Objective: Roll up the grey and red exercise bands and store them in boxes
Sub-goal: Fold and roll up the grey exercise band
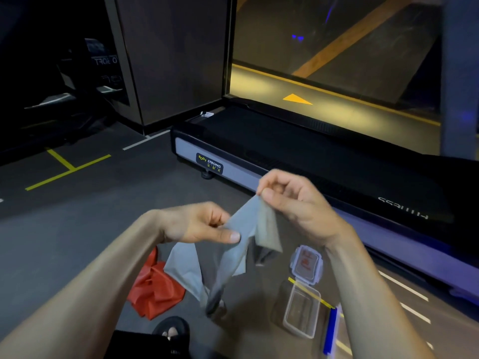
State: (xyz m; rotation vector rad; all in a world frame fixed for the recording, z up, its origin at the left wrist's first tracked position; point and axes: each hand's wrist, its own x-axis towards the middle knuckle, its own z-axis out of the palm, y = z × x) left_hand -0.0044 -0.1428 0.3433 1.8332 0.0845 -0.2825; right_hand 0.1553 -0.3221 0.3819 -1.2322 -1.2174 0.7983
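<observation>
1. Grey, thin, translucent rubber exercise band [242, 252] hangs unrolled and creased in the air above the dark floor [77, 224], its lower end near the floor.
2. Right hand [298, 203] pinches the band's top edge between thumb and curled fingers; left hand [199, 224] pinches a fold lower down, thumb on top.
3. Red rubber exercise band [155, 288] lies crumpled on the floor, below the left forearm.
4. Clear plastic box [302, 310] stands open on the floor at right; its clear clip-lock lid [307, 264] lies just beyond.
5. Black treadmill deck [311, 156] borders the floor space ahead and to the right.
</observation>
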